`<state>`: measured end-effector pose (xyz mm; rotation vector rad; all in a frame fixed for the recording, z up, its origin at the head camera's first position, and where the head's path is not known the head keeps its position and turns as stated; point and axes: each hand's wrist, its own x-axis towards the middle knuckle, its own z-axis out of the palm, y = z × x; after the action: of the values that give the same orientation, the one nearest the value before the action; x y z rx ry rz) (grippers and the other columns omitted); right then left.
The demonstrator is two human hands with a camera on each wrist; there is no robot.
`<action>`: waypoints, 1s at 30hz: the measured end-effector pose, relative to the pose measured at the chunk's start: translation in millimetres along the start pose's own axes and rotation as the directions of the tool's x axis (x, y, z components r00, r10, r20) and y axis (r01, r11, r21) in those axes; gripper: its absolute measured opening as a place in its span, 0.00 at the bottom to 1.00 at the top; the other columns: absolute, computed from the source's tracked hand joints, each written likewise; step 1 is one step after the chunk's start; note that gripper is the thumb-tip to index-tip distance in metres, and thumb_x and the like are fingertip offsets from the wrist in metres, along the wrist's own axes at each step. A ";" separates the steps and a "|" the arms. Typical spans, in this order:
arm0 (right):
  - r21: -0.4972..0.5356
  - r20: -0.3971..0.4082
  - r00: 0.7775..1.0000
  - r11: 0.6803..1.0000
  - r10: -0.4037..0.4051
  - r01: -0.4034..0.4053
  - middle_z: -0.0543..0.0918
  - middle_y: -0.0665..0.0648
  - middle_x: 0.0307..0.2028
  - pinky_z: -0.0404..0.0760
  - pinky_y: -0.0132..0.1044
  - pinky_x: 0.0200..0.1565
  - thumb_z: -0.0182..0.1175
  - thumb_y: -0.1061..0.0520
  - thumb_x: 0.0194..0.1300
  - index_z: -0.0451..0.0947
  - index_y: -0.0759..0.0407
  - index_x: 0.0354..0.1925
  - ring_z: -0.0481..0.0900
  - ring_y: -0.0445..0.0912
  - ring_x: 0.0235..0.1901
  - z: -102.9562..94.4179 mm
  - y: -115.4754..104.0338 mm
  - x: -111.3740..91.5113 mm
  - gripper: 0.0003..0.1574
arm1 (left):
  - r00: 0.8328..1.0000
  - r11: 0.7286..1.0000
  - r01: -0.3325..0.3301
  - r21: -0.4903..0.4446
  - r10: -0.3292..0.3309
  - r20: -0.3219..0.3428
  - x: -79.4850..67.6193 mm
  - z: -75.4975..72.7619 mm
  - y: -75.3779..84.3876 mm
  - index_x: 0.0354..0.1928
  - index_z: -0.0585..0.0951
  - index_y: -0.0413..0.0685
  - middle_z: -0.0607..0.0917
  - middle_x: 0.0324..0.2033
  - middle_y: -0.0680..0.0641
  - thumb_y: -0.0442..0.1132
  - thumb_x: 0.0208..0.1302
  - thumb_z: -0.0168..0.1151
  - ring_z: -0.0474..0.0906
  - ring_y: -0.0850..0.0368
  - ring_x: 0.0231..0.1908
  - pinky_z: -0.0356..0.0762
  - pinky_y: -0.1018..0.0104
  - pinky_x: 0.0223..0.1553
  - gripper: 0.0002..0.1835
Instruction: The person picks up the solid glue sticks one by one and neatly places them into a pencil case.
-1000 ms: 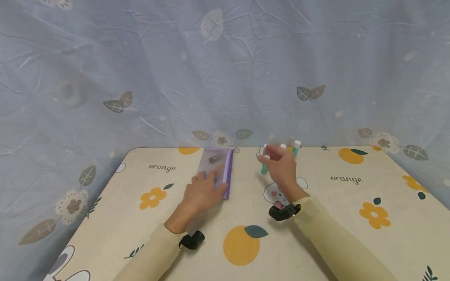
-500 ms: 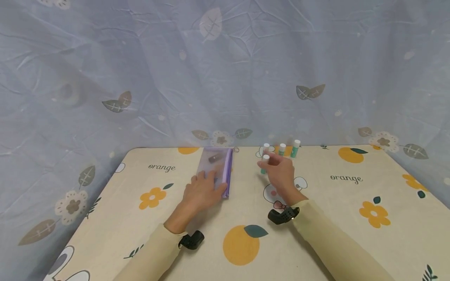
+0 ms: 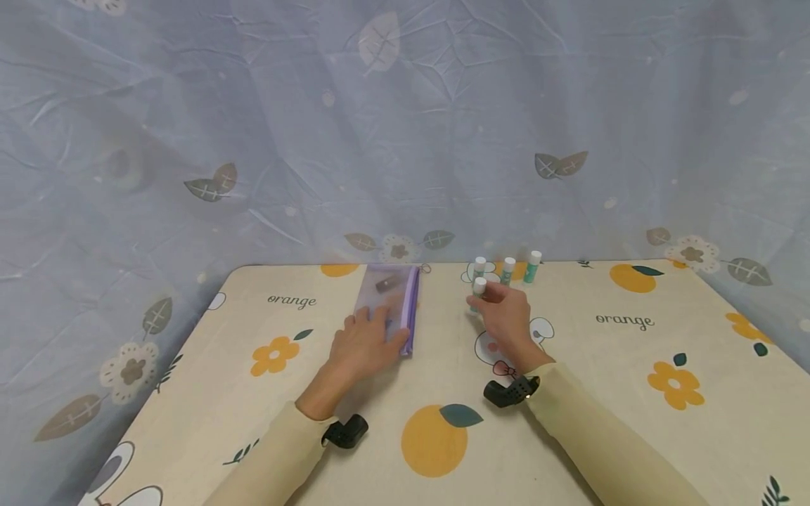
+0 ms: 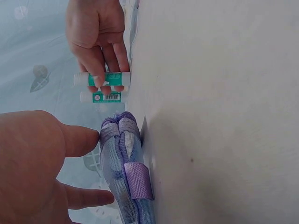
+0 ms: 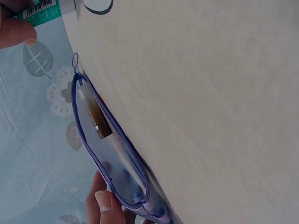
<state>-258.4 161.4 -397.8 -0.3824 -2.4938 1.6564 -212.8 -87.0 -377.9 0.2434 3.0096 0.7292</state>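
My left hand [image 3: 363, 346] rests on a see-through pouch with purple zip edging [image 3: 412, 302], fingers spread on its top and thumb at the zipped side. In the right wrist view the pouch's zip edges stand apart, with a dark brown tube [image 5: 99, 119] lying inside. My right hand [image 3: 508, 316] pinches a green glue stick with a white cap [image 3: 479, 286] between thumb and fingers. The stick stands upright; its lower part is partly covered by the fingers. Close behind it is another glue stick [image 3: 479, 266].
Two more glue sticks stand behind my right hand, one in the middle [image 3: 508, 271] and one farther right [image 3: 532, 268]. A metal ring [image 3: 425, 269] hangs at the pouch's far corner. The patterned tablecloth [image 3: 544, 450] ends at a grey-blue curtain [image 3: 405, 140].
My right hand has come down from above the front glue stick and its fingers have closed on it. The left hand and the pouch have stayed in place.
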 end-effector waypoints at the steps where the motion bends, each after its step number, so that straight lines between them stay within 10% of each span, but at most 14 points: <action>1: -0.005 -0.002 1.000 1.000 -0.003 0.003 0.84 0.61 0.66 0.75 0.57 0.70 0.67 0.53 0.74 0.79 0.54 0.70 0.79 0.56 0.68 0.4 0.3 0.2 0.29 | 1.000 1.000 0.001 0.000 -0.001 0.000 0.1 0.1 -0.3 0.76 0.72 0.47 0.75 0.68 0.31 0.59 0.77 0.56 0.73 0.31 0.65 0.72 0.31 0.63 0.34; 17: -0.042 0.013 1.000 0.999 0.020 -0.020 0.83 0.58 0.68 0.79 0.38 0.30 0.65 0.52 0.76 0.77 0.48 0.72 0.79 0.55 0.65 -0.7 1.5 -1.1 0.30 | 1.000 1.000 -0.001 -0.008 0.001 0.001 -0.4 -0.7 -0.1 0.75 0.73 0.48 0.76 0.66 0.32 0.58 0.77 0.56 0.73 0.31 0.63 0.72 0.32 0.62 0.33; 30: -0.044 0.041 0.999 0.999 0.023 -0.021 0.82 0.59 0.69 0.77 0.39 0.23 0.63 0.51 0.77 0.74 0.48 0.75 0.78 0.57 0.62 -1.2 0.7 -3.6 0.31 | 1.000 1.000 0.005 -0.017 -0.005 0.005 -0.5 -1.3 -0.6 0.76 0.72 0.48 0.76 0.66 0.32 0.59 0.77 0.55 0.73 0.32 0.63 0.71 0.31 0.63 0.34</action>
<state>-254.5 161.7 -397.9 -0.3856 -2.5683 1.6363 -212.5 -88.1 -377.0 0.2362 2.9974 0.7524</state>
